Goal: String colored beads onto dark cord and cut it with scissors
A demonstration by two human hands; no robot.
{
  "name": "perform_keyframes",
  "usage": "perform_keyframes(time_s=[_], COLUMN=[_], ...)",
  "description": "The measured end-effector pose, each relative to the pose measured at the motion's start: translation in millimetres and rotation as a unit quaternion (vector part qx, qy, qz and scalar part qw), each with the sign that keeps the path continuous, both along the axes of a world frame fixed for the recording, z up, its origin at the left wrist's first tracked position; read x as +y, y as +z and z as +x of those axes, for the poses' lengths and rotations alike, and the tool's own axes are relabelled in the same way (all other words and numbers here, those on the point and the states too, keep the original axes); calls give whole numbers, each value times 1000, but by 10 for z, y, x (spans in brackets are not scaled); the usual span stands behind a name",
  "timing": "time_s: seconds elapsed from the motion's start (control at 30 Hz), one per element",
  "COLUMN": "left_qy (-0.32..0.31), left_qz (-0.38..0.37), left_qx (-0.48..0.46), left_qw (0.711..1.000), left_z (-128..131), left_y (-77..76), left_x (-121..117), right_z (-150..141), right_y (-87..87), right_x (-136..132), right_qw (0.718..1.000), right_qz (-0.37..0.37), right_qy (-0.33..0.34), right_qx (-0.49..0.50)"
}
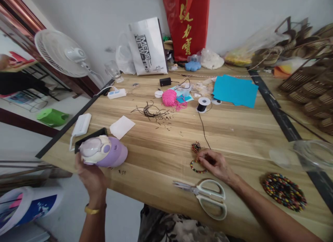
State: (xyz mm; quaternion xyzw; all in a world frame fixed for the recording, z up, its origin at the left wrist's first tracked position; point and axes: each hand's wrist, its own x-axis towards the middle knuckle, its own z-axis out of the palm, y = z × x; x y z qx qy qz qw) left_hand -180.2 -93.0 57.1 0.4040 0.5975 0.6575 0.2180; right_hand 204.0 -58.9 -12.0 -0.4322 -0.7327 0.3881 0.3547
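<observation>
My left hand (pixel 91 179) is wrapped round a purple and cream water bottle (pixel 114 151) with a clear lid cover, at the table's left front edge. The bottle looks tilted. On the right, my right hand (pixel 214 163) is closed in a pinch at the edge of a colourful beaded bracelet (pixel 198 171). A small beaded cluster (pixel 196 147) lies just beyond those fingers. From a spool of black cord (pixel 202 105), a strand runs down to near this hand. White-handled scissors (pixel 195 190) lie in front of it, blades slightly apart.
Coiled bead strands (pixel 284 192) lie at the right. Farther back are pink yarn (pixel 169 97), blue sheets (pixel 235 90), black cord pieces (pixel 148 111) and a white paper (pixel 122 127). A white bag (pixel 148 47), a red bag (pixel 191 26) and a fan (pixel 61 52) stand behind.
</observation>
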Motion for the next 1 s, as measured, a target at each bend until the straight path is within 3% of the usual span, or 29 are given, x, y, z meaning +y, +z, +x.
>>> perform_keyframes(time_s=[0.13, 0.3, 0.7, 0.87, 0.93, 1.0], left_qy=[53, 53, 82, 74, 61, 62], left_qz=[35, 14, 7, -31, -49, -65], left_qx=[-114, -119, -262, -268, -242, -159], left_qw=[991, 991, 962, 960, 967, 983], left_z=[-160, -207, 72, 116, 10, -207], left_y=[-136, -213, -251, -285, -299, -304], left_x=[90, 103, 49, 16, 13, 32], right_z=[0, 7, 23, 18, 15, 11], right_y=[-1, -12, -62, -38, -33, -30], right_x=[3, 10, -3, 0, 4, 8], right_qw=[1000, 1000, 1000, 1000, 1000, 1000], right_qz=[1, 0, -17, -22, -21, -17], right_qy=[3, -3, -11, -7, -10, -13], right_qx=[1, 2, 3, -1, -2, -3])
